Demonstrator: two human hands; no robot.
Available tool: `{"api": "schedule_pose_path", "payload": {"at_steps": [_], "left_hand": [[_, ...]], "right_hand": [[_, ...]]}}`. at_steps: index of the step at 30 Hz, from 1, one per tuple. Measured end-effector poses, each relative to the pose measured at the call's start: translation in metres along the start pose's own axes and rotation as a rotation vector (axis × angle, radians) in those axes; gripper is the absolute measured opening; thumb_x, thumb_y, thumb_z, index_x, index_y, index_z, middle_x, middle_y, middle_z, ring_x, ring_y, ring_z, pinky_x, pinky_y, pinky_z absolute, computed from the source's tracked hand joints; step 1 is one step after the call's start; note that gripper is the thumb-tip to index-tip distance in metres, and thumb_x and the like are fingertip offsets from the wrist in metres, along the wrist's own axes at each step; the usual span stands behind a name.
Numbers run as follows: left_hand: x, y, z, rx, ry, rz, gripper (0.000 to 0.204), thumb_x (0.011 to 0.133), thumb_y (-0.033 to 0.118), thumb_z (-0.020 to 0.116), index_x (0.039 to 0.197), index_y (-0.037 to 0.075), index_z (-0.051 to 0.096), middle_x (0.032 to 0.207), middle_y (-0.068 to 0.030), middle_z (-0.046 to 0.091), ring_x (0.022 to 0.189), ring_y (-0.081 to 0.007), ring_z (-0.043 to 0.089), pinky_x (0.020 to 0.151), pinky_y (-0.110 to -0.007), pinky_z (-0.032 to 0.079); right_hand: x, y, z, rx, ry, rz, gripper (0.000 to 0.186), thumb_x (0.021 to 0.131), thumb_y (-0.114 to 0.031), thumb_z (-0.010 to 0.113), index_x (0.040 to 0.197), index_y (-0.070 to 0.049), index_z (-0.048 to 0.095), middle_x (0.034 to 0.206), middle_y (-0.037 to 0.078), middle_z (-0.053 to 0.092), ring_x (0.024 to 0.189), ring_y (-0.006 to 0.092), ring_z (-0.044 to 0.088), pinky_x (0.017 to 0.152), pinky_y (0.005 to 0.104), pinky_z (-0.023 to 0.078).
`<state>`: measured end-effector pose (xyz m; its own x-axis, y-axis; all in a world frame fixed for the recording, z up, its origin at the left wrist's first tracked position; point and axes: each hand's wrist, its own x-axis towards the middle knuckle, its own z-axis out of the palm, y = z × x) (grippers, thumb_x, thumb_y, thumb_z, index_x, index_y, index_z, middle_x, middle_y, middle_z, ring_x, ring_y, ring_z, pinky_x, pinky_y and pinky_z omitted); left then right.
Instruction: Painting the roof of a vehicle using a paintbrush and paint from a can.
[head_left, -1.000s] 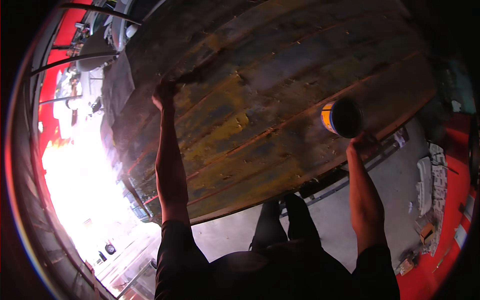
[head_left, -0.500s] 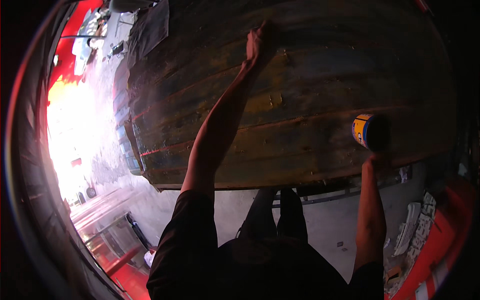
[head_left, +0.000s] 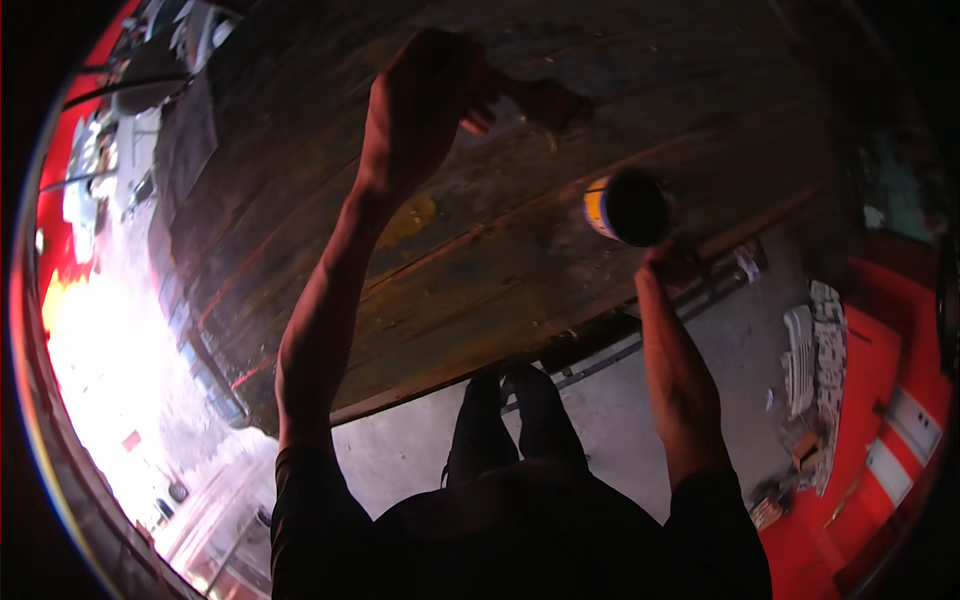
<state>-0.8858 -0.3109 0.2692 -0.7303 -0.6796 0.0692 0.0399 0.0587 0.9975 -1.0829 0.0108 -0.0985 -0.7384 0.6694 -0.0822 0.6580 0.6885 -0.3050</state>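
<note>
My left hand (head_left: 425,115) is raised over the dark planked wooden surface (head_left: 480,290). Its fingers are closed round a dark, flat, brush-like tool (head_left: 548,103), whose exact kind is lost in shadow. The tool's far end is at the planks; whether it touches them I cannot tell. At the near right edge, my right hand (head_left: 668,264) is closed at the lower side of a yellow and blue can (head_left: 598,207). The can is tilted, its round dark opening towards me, and its contents are too dark to make out. Shadow covers most of the right fingers.
Beneath the planks' near edge runs a metal bar (head_left: 605,364), with my legs close by. Stacked pale pieces (head_left: 800,360) and a small brown box (head_left: 806,452) stand at the right by a red wall (head_left: 870,350). Strong light floods the left side.
My left hand has come back and to the left with the tool, which now shows. The can and right hand appear further left and slightly higher as the whole view has turned.
</note>
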Motion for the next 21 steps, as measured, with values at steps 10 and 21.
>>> {"api": "schedule_pose_path", "payload": {"at_steps": [10,21], "left_hand": [[-0.024,-0.053,0.106,0.042,-0.313,0.342,0.013,0.090,0.015,0.058,0.085,0.004,0.062,0.080,-0.0104,0.058,0.063,-0.0265,0.063,0.056,-0.038,0.052],[-0.021,-0.107,0.190,0.759,-0.392,0.031,0.015,0.079,0.011,0.058,0.084,-0.002,0.061,0.080,-0.0130,0.063,0.074,-0.0295,0.067,0.056,-0.040,0.053]], "right_hand": [[-0.021,-0.019,-0.072,0.013,0.175,0.091,0.039,0.081,-0.047,0.057,0.103,-0.016,0.063,0.098,0.008,0.065,0.089,0.0261,0.065,0.074,0.0433,0.053],[-0.027,-0.023,-0.080,0.049,0.129,-0.087,0.059,0.080,-0.060,0.057,0.112,-0.011,0.057,0.102,0.010,0.062,0.092,0.0308,0.064,0.073,0.0477,0.052]]}}
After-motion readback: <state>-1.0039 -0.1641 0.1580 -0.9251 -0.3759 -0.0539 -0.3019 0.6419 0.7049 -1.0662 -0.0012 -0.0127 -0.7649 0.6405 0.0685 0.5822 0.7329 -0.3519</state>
